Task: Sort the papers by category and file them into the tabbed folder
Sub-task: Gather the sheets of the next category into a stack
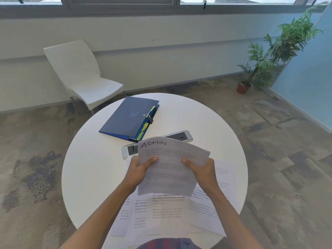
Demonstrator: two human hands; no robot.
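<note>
Sorting looks barely halfway to me: both the left hand [142, 168] and right hand [201, 167] grip a small stack of papers [168, 169] headed "ADMIN", fingers curled around its edges above the table [93, 159]. More loose sheets [161, 212] lie spread underneath, maybe already grouped, hard to tell. The blue folder [129, 117] sits shut further back, so none of the filing seems done.

I sit at a round white table [93, 164]. Beyond it, to my left, a white moulded chair [80, 74] stands empty on thin metal legs. The floor [280, 159] is patchy carpet in mottled brown and grey. A pale wall [161, 51] runs behind, with a grey-framed window [122, 2] along the top letting in daylight. In the far right corner, a leafy green plant [276, 49] grows from a terracotta pot [243, 87], beside a frosted pale blue partition [309, 69].
</note>
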